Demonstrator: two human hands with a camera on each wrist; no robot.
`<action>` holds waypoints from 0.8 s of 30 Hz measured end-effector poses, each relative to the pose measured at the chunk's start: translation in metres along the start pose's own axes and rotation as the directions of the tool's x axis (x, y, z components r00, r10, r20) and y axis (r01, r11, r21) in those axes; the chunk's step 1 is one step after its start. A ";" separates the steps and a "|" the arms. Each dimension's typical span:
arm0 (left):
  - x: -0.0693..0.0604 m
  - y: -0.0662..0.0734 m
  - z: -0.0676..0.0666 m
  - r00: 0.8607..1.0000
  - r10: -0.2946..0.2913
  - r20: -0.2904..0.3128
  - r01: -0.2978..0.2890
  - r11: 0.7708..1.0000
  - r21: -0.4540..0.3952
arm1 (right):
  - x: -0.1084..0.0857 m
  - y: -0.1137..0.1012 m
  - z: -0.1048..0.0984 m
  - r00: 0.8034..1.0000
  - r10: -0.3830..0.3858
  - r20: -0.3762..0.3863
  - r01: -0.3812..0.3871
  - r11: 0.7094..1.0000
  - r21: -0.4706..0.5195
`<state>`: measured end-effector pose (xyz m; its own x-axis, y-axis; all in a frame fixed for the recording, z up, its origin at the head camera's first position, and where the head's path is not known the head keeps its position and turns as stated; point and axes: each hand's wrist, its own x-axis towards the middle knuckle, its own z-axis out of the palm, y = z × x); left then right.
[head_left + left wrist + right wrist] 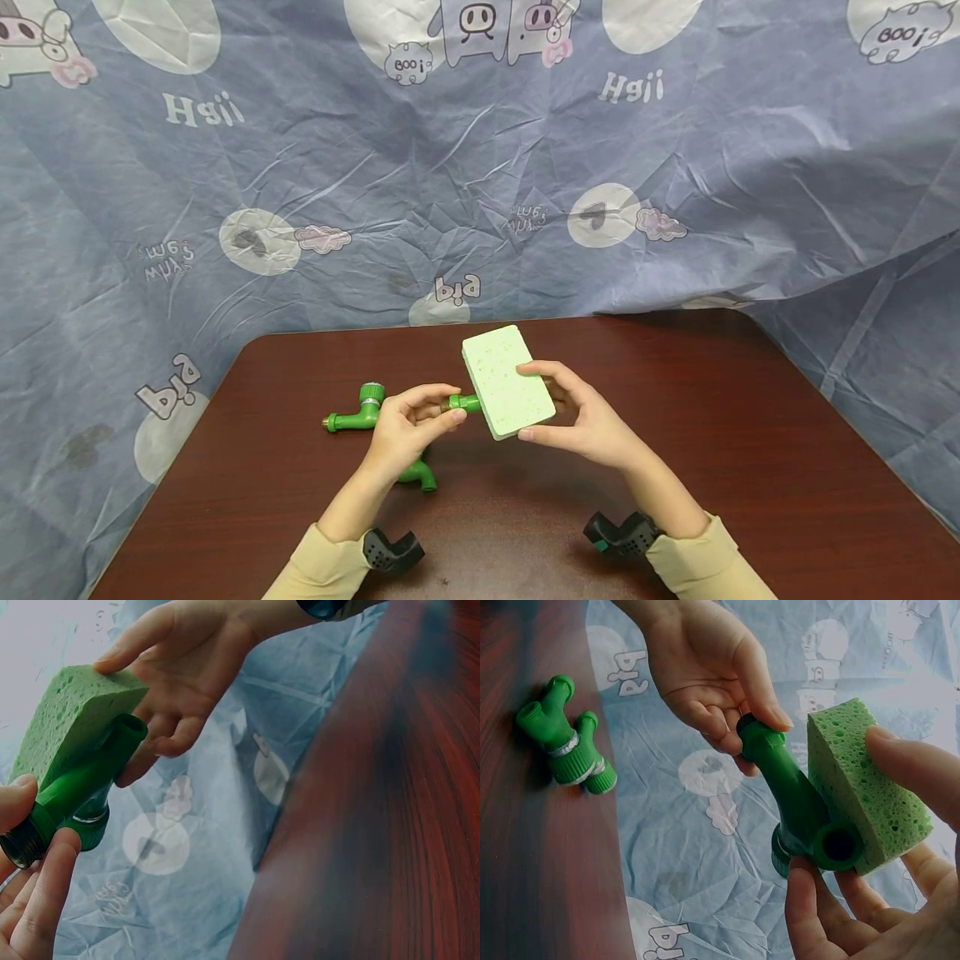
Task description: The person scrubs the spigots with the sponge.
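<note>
My left hand [408, 427] pinches the threaded end of a green plastic faucet [786, 776] between thumb and fingers, holding it up above the table. A light green porous sponge [510, 382] is gripped in my right hand [588, 417], thumb on one side and fingers on the other. The sponge lies along the side of the faucet body, hiding most of it in the head view. In the right wrist view, my right fingertips [802, 889] are close under the faucet's spout; whether they touch it I cannot tell.
More green faucets [570, 754] lie on the dark red-brown table [750, 467], to the left and partly behind my left hand and forearm. A blue printed cloth [480, 167] hangs behind the table's far edge.
</note>
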<state>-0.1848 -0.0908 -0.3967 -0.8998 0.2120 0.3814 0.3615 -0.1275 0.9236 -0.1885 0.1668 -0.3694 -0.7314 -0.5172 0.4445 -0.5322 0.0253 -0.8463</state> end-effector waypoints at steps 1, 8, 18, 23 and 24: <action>0.000 0.000 0.000 1.000 0.004 0.003 -0.004 1.000 -0.003 | 0.000 0.000 -0.001 1.000 0.000 0.000 0.000 1.000 -0.008; 0.000 0.003 -0.004 0.999 0.036 -0.017 -0.037 0.999 -0.024 | -0.002 -0.002 -0.011 0.999 -0.003 -0.044 0.005 0.999 0.043; -0.001 -0.003 0.003 1.000 0.029 0.011 -0.029 1.000 -0.002 | -0.001 0.001 0.001 1.000 -0.017 0.004 0.017 1.000 -0.006; 0.000 -0.002 -0.001 1.000 0.026 -0.011 -0.026 1.000 0.000 | -0.001 0.000 -0.006 1.000 0.001 -0.030 -0.001 1.000 0.008; 0.000 -0.001 -0.001 1.000 0.026 -0.015 -0.026 1.000 -0.004 | -0.001 0.000 -0.008 0.999 0.004 -0.038 -0.003 1.000 0.011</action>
<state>-0.1855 -0.0920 -0.3981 -0.8937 0.1945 0.4044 0.3835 -0.1367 0.9134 -0.1909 0.1744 -0.3673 -0.7493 -0.4839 0.4521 -0.5248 0.0175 -0.8511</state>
